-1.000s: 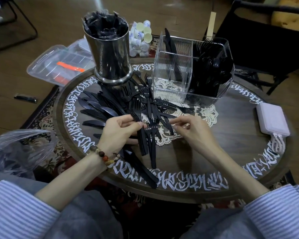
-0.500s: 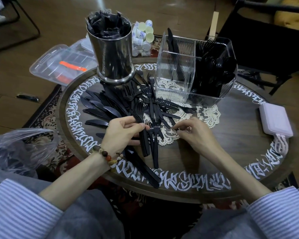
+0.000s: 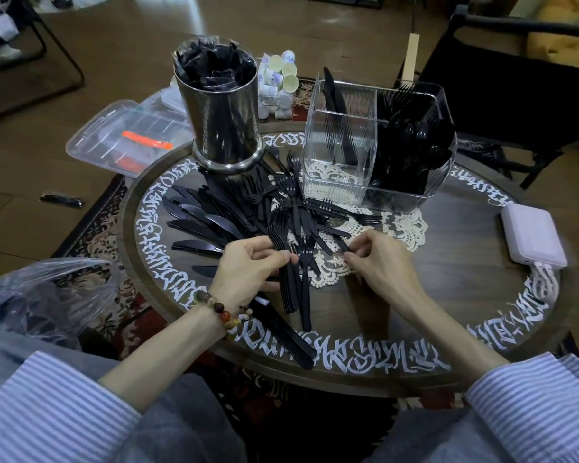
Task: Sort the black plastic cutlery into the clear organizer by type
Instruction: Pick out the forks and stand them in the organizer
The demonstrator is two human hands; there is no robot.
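A pile of black plastic forks (image 3: 298,208) and knives (image 3: 198,218) lies on the round table (image 3: 432,295). My left hand (image 3: 248,269) grips a stacked bundle of forks (image 3: 286,262) near the table's middle. My right hand (image 3: 378,259) pinches the handle end of one fork (image 3: 340,242) lying on the lace doily (image 3: 405,225). The clear organizer (image 3: 341,182) stands behind: its right part is full of black spoons and forks (image 3: 415,145), its left parts hold a few forks and a knife (image 3: 335,101).
A steel canister (image 3: 223,125) stuffed with black wrappers stands back left. A pink power bank (image 3: 533,240) with cable lies at the right. A bag of small cups (image 3: 278,85), a clear plastic box (image 3: 124,135) and a plastic bag (image 3: 41,295) sit around the table.
My right hand has shifted slightly and closed its fingertips on a fork handle. My left hand keeps holding the fork bundle in the same place.
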